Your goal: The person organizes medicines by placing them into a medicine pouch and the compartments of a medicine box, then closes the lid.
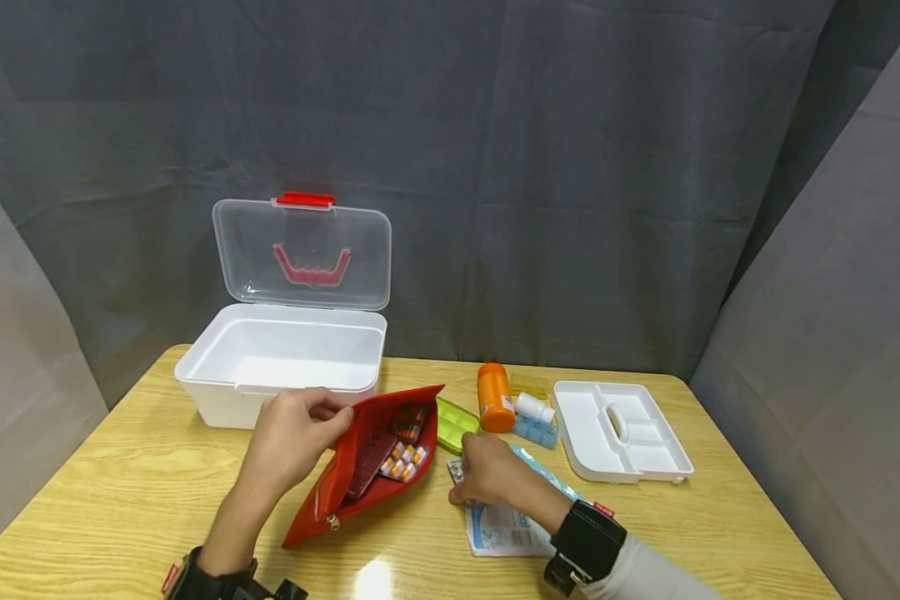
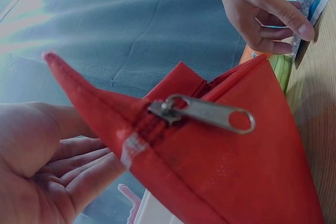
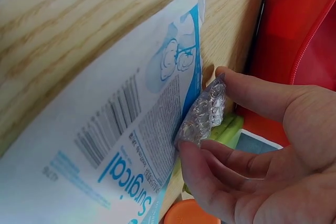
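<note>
Head view: the left hand (image 1: 300, 433) pinches the near red pouch (image 2: 226, 156), its pill packs (image 1: 403, 461) partly hidden. Rightward, the right hand (image 1: 491, 473) pinches a silver pill sheet (image 3: 203, 113), mostly covered by fingers.

Over the desk (image 1: 682, 537), our left hand (image 1: 296, 433) holds a red pouch (image 1: 371, 493) with blister packs (image 1: 405, 463) inside; our right hand (image 1: 495, 473) grips a silvery strip (image 1: 456, 470) near a white packet (image 1: 506, 537). Behind the pouch stands an open box (image 1: 221, 406).

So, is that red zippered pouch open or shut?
Open: the red zippered pouch gapes, showing an orange-and-white capsule blister pack inside.
</note>
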### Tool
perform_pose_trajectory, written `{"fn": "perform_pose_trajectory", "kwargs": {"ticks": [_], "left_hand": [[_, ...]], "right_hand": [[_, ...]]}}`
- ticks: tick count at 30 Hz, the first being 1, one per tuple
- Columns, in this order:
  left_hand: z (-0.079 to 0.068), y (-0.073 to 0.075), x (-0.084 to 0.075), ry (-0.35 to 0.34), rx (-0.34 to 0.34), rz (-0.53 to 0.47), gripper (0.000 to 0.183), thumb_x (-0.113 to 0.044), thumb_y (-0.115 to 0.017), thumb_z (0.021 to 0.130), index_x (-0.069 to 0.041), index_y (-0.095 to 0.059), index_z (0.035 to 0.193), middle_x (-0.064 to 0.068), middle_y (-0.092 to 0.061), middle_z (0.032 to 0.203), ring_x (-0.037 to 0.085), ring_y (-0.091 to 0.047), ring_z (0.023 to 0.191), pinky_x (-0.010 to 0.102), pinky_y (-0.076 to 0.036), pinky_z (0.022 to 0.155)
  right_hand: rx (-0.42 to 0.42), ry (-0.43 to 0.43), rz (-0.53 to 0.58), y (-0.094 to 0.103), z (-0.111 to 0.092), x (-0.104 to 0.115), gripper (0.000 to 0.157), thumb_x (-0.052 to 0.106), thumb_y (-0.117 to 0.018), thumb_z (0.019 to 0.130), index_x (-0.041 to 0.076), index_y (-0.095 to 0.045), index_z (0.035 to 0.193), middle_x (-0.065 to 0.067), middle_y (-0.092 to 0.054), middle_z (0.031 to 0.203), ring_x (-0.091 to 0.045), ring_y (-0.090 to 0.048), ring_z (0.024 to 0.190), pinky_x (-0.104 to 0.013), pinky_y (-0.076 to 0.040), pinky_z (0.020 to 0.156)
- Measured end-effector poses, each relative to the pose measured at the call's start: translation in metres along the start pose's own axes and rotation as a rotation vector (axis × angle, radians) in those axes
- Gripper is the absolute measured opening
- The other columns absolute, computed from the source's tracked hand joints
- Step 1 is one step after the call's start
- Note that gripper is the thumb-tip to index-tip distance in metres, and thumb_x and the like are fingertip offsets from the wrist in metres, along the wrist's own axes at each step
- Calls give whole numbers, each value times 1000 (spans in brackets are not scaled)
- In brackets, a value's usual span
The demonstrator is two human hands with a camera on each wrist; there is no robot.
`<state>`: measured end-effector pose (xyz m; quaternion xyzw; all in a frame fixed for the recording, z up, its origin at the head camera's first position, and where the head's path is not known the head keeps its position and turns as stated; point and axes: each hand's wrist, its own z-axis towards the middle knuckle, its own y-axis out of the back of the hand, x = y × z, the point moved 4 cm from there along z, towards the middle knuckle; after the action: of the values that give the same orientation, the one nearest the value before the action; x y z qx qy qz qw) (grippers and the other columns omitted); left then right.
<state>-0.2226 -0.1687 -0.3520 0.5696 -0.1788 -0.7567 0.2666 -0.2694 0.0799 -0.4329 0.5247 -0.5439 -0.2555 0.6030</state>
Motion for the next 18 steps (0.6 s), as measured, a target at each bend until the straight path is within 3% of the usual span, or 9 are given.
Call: {"fn": "perform_pose_trajectory", "kwargs": {"ticks": [7,11,18], "left_hand": [[0,0,0,-4,-2,4,9,-10,-71,89,-4,-78,88,5,-76,81,9,-68,66,20,-56,59],[0,0,0,-4,0,-2,9,-10,-71,89,-4,-78,89,6,-76,82,9,-68,66,20,-56,59],[0,0,0,-6,-1,-6,9,-9,-71,89,-3,-78,89,7,-76,81,10,-69,66,20,-57,59]], "right_hand": [[19,-40,-22,2,0,0,37,17,-88,71,8,-54,82,-5,-54,76,-19,-52,68,-29,-41,54],[16,-21,-24,7,-2,2,29,14,-83,74,9,-55,81,-4,-55,74,-19,-52,66,-29,-41,53],[7,11,-18,15,-4,3,14,16,-71,88,4,-63,89,-7,-61,79,-19,-54,65,-29,-44,53]]}}
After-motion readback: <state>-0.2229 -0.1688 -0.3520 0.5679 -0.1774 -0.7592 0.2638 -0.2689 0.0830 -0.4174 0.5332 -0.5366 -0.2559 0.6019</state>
